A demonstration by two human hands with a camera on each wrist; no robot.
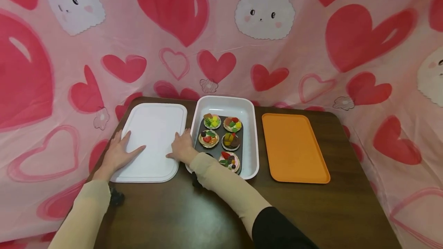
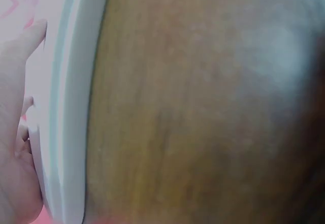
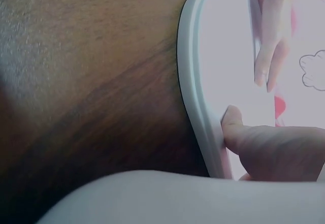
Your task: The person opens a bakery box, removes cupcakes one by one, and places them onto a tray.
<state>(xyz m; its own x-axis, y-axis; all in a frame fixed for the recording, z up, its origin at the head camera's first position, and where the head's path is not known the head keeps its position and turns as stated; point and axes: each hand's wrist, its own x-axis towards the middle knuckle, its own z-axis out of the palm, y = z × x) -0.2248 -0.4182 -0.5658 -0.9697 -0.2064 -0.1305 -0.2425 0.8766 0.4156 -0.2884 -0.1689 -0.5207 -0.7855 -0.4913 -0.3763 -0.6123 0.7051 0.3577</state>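
A flat white lid (image 1: 152, 141) with rounded corners and a stepped rim lies at the left of the table. My left hand (image 1: 119, 155) rests on its left edge, fingers spread and thumb stretched over the top. At the right edge is my right hand (image 1: 182, 148), its thumb reaching onto the lid's upper face. The right wrist view shows that thumb (image 3: 232, 120) on the lid by the rim, with the other fingers mostly hidden. In the left wrist view the left hand (image 2: 15, 132) lies along the rim.
Right of the lid stands a white tub (image 1: 252, 145) holding a dark tray (image 1: 217, 151) of several small fruit-topped tarts (image 1: 208, 138); my right forearm crosses its near corner. An orange tray (image 1: 294, 147) lies farther right on the brown table (image 1: 346, 210). A pink heart-patterned cloth (image 1: 221, 76) hangs behind.
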